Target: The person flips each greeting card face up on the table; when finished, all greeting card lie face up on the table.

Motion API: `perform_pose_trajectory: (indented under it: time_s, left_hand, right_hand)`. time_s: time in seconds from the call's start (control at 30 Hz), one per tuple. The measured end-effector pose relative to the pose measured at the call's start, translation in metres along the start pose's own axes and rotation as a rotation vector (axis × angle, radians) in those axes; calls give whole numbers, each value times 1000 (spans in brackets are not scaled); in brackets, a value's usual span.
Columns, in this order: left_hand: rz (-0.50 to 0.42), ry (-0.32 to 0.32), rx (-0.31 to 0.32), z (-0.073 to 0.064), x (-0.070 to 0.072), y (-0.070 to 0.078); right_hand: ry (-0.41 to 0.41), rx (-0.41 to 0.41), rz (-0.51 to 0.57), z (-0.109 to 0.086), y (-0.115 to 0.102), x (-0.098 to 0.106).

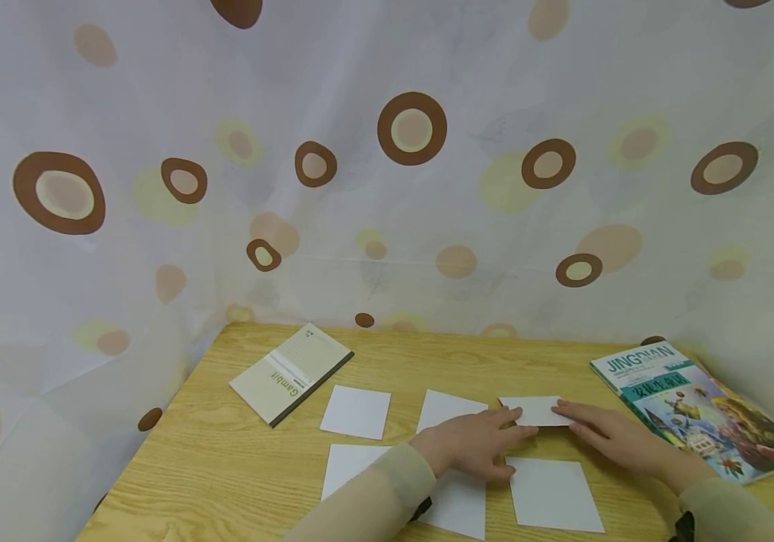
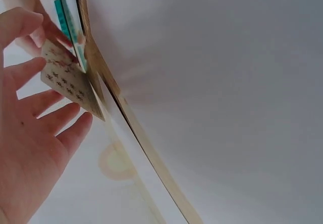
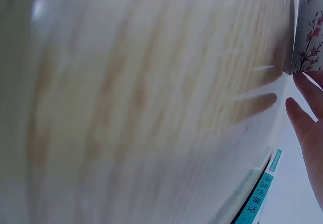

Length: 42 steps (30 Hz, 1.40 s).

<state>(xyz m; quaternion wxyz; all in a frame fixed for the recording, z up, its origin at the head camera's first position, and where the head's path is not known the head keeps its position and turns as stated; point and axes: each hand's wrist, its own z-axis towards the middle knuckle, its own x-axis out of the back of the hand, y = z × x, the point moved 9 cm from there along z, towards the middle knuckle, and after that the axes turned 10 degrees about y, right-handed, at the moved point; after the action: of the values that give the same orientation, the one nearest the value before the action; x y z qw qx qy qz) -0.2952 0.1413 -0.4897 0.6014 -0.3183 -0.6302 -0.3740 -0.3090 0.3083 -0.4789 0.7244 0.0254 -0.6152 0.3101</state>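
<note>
A card with a plain white top is held between my two hands, close over the table. In the left wrist view, the card's underside shows dark written characters and reddish marks. Pink blossoms on a branch cover that underside in the right wrist view. My left hand holds the left edge, its other fingers spread. At the right edge, the fingertips of my right hand pinch the card. Near my left hand lies a white square card; more white cards lie partly under my left arm.
A small white card lies left of another white card. The cream notebook rests at the back left of the wooden table. A colourful book lies by my right forearm. A patterned curtain hangs behind.
</note>
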Motion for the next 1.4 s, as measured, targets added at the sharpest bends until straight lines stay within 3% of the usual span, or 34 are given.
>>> perform_pose_trajectory:
  time_s: [0.2,0.7,0.97,1.17,1.4]
  left_hand:
    - [-53,10,12,-1,3,0]
    - [-227,108,-6,-1,14,1]
    - [-397,192,-7,1,18,-1]
    - [-530,235,25,1,24,-2]
    - [-661,279,84,1,30,-5]
  right_hand:
    - [94,-55,122,2,6,5]
    - [169,-269,430,9,20,11]
    - [233,-377,627,9,23,13]
    - [259,-427,778,7,19,14]
    - [349,-473,996,7,18,15]
